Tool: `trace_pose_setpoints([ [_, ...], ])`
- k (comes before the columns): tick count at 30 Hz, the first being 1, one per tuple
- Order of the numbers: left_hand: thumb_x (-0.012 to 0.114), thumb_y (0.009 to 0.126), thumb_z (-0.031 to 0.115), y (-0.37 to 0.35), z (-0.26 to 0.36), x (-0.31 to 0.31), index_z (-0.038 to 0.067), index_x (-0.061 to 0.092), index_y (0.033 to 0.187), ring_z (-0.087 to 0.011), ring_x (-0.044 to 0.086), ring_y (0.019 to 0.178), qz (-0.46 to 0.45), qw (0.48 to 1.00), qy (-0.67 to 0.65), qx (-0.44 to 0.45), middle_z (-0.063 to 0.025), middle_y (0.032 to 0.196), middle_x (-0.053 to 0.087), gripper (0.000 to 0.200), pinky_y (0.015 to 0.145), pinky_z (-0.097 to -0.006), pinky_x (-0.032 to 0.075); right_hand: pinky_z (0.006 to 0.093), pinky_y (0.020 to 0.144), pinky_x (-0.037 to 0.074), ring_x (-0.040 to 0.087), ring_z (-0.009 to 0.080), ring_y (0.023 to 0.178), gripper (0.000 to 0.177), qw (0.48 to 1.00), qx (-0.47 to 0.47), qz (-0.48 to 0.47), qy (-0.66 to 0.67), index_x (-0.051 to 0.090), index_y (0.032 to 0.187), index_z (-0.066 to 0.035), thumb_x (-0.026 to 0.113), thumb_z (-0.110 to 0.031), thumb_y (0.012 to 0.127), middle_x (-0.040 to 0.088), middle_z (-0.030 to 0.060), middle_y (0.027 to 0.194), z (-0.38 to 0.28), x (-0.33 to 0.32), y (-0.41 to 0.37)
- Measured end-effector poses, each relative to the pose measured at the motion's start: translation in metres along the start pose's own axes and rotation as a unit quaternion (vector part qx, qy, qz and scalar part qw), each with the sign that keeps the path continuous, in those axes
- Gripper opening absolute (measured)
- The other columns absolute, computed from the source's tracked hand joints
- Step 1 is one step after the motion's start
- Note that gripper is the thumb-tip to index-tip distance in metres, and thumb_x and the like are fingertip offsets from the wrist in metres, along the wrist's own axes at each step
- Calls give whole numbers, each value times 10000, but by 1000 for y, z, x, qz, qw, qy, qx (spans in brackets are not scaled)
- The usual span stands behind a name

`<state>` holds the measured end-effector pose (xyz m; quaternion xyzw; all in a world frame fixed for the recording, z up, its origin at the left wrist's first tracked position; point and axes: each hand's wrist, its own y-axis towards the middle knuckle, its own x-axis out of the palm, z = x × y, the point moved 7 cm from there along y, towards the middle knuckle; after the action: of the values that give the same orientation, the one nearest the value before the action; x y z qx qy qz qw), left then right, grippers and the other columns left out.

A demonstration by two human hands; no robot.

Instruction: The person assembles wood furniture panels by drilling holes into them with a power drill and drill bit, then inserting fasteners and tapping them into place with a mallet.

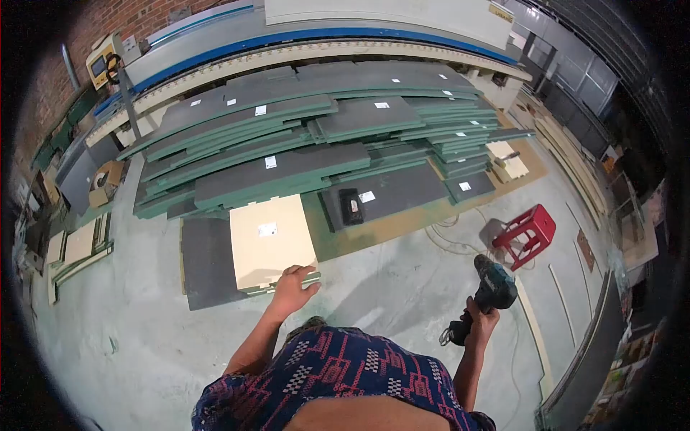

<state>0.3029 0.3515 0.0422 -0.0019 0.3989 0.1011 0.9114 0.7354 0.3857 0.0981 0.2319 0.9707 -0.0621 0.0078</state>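
Observation:
My left hand (293, 291) is at the near right corner of a cream-coloured panel (267, 248) with a white label, its fingers apart and bent over the edge. Beneath that panel lie thin green-edged pieces and a dark grey board (205, 266). My right hand (480, 320) is wrapped round the handle of a teal and black power drill (494, 284), held out to the right above the floor. Whether my left fingers press on the panel or only hover at its corner, I cannot tell.
Stacks of grey, green-edged boards (287, 167) lie ahead, before a long machine (323, 34). A black tray (351, 207) rests on a board. A red stool (528, 235) stands at right, beside a cable (453, 248). Cream strips (571, 169) lie farther right.

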Motion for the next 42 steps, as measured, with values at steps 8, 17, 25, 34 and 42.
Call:
trace_pose_setpoints([
  [8, 655, 718, 258, 58, 5, 8, 33, 583, 1072, -339, 536, 990, -2, 997, -71, -34, -184, 1015, 583, 426, 848, -385, 436, 260, 432, 438, 519, 133, 479, 182, 994, 21, -110, -19, 548, 767, -34, 696, -66, 666, 541, 29, 639, -2, 77, 54],
  [17, 656, 703, 217, 163, -48, -1, -13, 561, 1079, -347, 539, 964, 136, 974, -125, -133, -204, 1037, 564, 450, 839, -392, 439, 255, 489, 449, 528, 107, 565, 306, 952, 8, -302, -48, 551, 914, -33, 720, -40, 659, 543, 21, 740, -53, 272, 134],
  [25, 649, 723, 246, 262, -51, 2, 15, 459, 1206, -381, 506, 1040, 145, 980, -91, -101, -228, 1081, 545, 568, 870, -419, 421, 248, 464, 432, 540, 127, 542, 142, 879, 23, -467, -92, 573, 776, -14, 696, -30, 708, 575, 50, 672, -48, 429, 181],
  [34, 648, 722, 308, 350, -60, 5, 72, 427, 1253, -381, 242, 1264, 164, 978, 31, -127, -155, 1274, 375, 622, 978, -488, 309, 258, 455, 435, 535, 108, 555, 202, 846, 3, -517, -130, 535, 800, -33, 714, -69, 712, 569, 30, 692, -32, 517, 202],
  [42, 603, 775, 321, 405, -73, 20, 109, 403, 1282, -386, 181, 1290, 191, 958, 95, -193, -140, 1342, 302, 585, 982, -581, 233, 264, 460, 446, 544, 120, 606, 312, 823, 21, -551, -138, 514, 881, -21, 745, -109, 691, 576, 38, 736, -23, 558, 215],
])
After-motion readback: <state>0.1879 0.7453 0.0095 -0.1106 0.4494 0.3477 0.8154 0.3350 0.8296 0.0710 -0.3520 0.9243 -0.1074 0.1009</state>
